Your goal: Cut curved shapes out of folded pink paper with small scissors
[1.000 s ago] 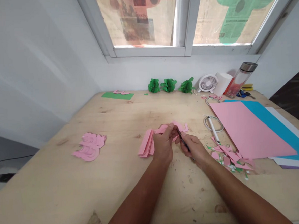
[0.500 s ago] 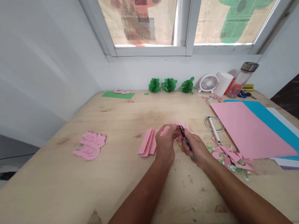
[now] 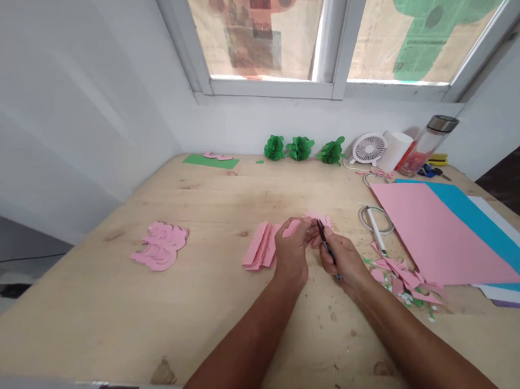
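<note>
A small piece of pink paper (image 3: 291, 228) is sitting at the centre of a pale wooden bench (image 3: 206, 327), in the person's left hand (image 3: 290, 254). That hand is closing thumb and fingers on it, seemingly to steady the piece near its edge. The right hand (image 3: 345, 259) is clamping around a slim dark tool, apparently scissors (image 3: 327, 248), whose tip is pointing away from the body and lying close to the left fingertips, likely so the blades can meet the paper; actual contact is too small to tell.

With the hands as the clock's centre, folded pink paper strips (image 3: 258, 247) are lying at nine o'clock, just beside the left hand, probably for easy reach. Farther along nine, scalloped pink paper cut-outs (image 3: 164, 247) are resting in an overlapping cluster, presumably grouped apart from waste. Pink, green and white paper scraps (image 3: 406, 279) are gathering near four, by the cutting hand. A large flat pink sheet (image 3: 442, 230) is overlapping a blue sheet (image 3: 458, 206) at three. Three round green paper ornaments (image 3: 300, 148) are standing around twelve against the wall, likely out of the way, while a small white fan (image 3: 369, 148) is standing at one.
</note>
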The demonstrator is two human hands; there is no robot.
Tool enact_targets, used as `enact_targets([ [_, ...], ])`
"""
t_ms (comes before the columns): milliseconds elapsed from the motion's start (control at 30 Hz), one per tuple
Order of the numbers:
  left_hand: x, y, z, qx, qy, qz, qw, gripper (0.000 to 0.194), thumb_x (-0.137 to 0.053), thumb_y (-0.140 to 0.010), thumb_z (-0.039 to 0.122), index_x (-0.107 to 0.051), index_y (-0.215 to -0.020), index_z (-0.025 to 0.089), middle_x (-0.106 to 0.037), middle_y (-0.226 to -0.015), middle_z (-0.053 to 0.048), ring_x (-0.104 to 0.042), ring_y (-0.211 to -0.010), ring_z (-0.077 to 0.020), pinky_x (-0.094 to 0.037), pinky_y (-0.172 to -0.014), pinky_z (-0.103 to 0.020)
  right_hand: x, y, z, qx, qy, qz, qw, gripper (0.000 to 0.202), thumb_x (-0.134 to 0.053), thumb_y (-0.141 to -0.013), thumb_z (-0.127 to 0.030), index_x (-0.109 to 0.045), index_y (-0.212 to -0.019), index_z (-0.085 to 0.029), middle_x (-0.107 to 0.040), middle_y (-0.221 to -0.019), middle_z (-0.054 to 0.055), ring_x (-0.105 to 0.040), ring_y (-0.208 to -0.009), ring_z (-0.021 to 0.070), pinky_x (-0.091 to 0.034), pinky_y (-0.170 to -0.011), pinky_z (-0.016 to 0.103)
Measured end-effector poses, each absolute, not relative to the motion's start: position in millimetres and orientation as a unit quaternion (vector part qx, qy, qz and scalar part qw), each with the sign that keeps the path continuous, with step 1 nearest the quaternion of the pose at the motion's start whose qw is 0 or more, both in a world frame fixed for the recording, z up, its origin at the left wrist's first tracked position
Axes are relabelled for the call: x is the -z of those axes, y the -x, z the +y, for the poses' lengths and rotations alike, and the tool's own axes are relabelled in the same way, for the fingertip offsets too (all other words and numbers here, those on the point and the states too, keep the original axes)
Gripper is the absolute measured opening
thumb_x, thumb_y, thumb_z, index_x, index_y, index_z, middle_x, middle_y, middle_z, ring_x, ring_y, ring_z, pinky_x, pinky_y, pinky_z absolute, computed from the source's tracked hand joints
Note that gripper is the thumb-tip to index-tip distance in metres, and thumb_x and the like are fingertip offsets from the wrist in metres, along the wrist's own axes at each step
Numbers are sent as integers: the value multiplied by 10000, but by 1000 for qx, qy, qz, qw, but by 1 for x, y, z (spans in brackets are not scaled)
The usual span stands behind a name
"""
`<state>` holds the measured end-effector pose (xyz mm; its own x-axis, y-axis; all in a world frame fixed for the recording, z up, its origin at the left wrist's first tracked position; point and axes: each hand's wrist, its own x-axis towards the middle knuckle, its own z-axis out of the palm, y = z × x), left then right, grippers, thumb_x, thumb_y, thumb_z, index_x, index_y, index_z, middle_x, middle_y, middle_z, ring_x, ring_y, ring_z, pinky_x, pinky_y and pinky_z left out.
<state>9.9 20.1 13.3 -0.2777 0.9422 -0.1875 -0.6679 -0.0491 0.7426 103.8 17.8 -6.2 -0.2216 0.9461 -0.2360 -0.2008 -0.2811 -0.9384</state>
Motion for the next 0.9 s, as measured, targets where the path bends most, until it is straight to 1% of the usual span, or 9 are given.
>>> enact_targets([
  [233,-15,-10,20,-703,-170,398,565,156,-684,-583,221,-570,-647,135,-631,-635,-27,-607,-618,-139,-474,-669,-287,10,-104,19,-653,452,-422,437,408,-515,-772,-546,-552,-687,-149,-343,-376,-86,-208,-307,41,-105,-321,188],
  [367,-16,-11,21,-701,-158,409,562,172,-690,-565,223,-562,-637,134,-627,-623,-30,-598,-588,-136,-470,-630,-275,12,-104,19,-646,460,-423,439,417,-526,-754,-559,-549,-685,-148,-331,-375,-89,-204,-308,42,-107,-318,188],
  [533,-16,-11,22,-699,-164,412,561,181,-694,-560,236,-565,-635,135,-626,-620,-35,-591,-578,-134,-464,-602,-263,10,-103,19,-649,458,-417,442,392,-531,-763,-534,-546,-674,-154,-331,-371,-91,-204,-307,40,-109,-316,180],
  [733,-16,-10,22,-695,-157,406,572,188,-698,-560,236,-564,-642,132,-626,-627,-37,-582,-568,-129,-463,-601,-269,8,-103,18,-660,455,-404,441,377,-564,-740,-517,-534,-648,-153,-326,-360,-95,-193,-299,34,-101,-315,178],
  [900,-15,-10,22,-699,-163,398,571,182,-700,-561,235,-573,-638,131,-621,-622,-32,-574,-558,-125,-452,-588,-265,8,-102,17,-668,451,-397,439,360,-569,-740,-502,-544,-663,-151,-323,-358,-99,-188,-296,31,-104,-311,174],
])
